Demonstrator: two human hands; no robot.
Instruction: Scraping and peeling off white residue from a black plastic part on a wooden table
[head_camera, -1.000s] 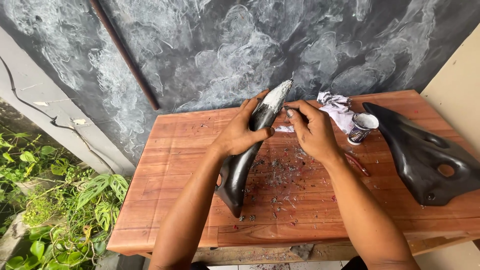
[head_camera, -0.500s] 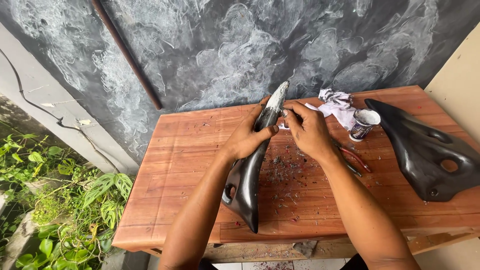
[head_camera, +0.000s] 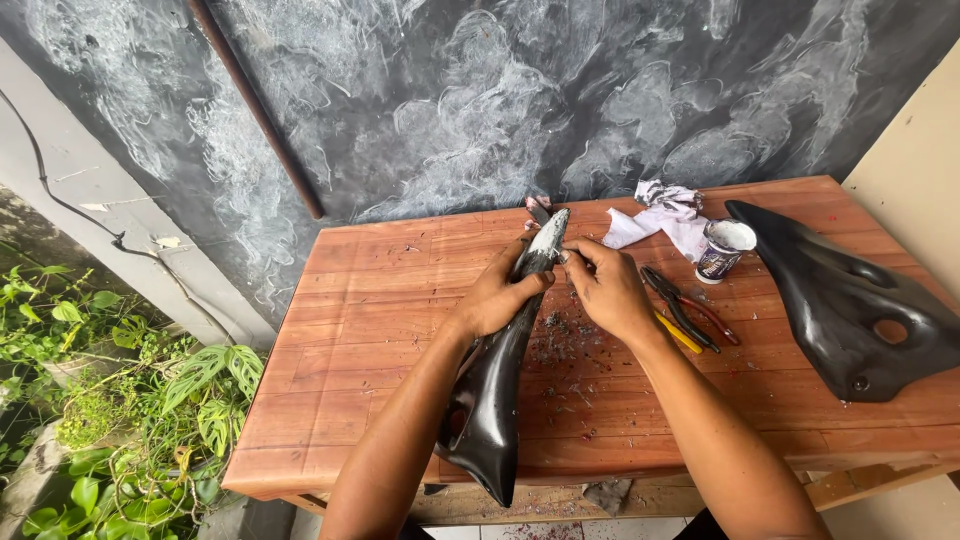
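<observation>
On the wood table (head_camera: 380, 300), two hands are working on a shiny black panel (head_camera: 495, 400).
Left hand (head_camera: 500, 298) is gripping it tight; right hand (head_camera: 608, 290) is pinching its dusty grey tip.

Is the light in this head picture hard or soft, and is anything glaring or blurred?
Head view: soft daylight with faint shadows; mild glare on the glossy black panel held by the left hand; right hand and wooden table sharp; edges slightly bent by the wide lens.

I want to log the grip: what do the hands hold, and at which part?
The left hand grips the black panel just below its grey tip. The right hand has its fingertips at that tip; whether they pinch something small cannot be told.
</observation>
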